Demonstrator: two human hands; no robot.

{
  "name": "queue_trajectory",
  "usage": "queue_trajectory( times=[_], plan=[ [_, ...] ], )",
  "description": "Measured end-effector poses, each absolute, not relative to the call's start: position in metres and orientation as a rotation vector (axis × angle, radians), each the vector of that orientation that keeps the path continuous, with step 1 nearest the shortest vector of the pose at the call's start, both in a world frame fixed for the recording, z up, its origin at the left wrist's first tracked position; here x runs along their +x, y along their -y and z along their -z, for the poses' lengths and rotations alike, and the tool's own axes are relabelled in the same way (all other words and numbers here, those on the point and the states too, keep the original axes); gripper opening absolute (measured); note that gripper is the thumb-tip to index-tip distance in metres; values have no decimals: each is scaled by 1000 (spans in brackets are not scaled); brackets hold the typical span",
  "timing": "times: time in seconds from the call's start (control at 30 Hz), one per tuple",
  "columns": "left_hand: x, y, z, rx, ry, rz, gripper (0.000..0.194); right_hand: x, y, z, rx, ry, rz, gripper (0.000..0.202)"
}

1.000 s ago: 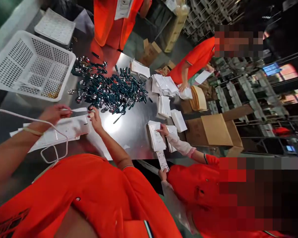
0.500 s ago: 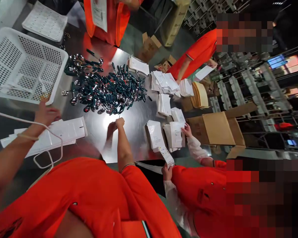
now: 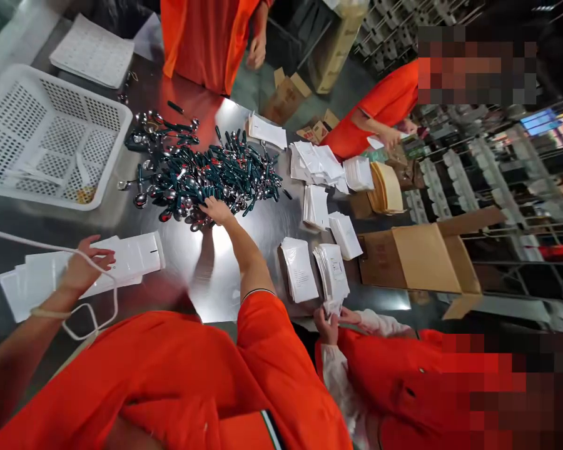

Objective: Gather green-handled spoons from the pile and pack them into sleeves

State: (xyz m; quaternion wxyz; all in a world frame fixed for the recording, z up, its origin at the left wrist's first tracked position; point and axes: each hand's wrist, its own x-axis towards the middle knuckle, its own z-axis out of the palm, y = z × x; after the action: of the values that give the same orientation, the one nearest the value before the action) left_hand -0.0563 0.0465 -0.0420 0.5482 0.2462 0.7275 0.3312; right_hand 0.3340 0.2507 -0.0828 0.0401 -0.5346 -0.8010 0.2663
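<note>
My right hand (image 3: 218, 211) reaches to the near edge of a big heap of dark-handled metal utensils (image 3: 216, 172) on the steel table (image 3: 258, 237). Its fingers touch the heap, and whether they grip a piece is hidden. At the left, my left hand (image 3: 90, 265) is over a fanned row of white plastic packets (image 3: 136, 255), fingers apart and holding nothing. A white cable (image 3: 32, 240) passes across that hand. Behind it stands a white perforated basket (image 3: 122, 125) with a few small items inside.
Stacks of white packets (image 3: 300, 269) lie on the right half of the table. A co-worker's hands (image 3: 328, 324) hold papers at the near right. Another person's hand (image 3: 257, 51) hangs beyond the far edge. An open cardboard box (image 3: 420, 259) stands at the right.
My right hand has moved forward from bare table to the utensil heap. My left hand has come back from the basket's edge to the packets. The near co-worker's hands have come together.
</note>
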Motion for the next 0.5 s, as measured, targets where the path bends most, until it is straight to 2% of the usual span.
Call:
queue_trajectory(
  times=[0.17,0.3,0.4,0.5],
  plan=[
    [-54,-40,40,498,-1720,-821,64,327,-257,82,-1488,2548,-928,30],
    [-57,-38,41,438,-1715,-830,62,324,-237,79,-1363,2728,-953,22],
    [-56,-36,42,410,-1697,-834,60,325,-214,81,-1589,2690,-790,17],
    [-56,-36,43,433,-1685,-802,56,332,-207,81,-1900,2450,-644,22]
  ],
)
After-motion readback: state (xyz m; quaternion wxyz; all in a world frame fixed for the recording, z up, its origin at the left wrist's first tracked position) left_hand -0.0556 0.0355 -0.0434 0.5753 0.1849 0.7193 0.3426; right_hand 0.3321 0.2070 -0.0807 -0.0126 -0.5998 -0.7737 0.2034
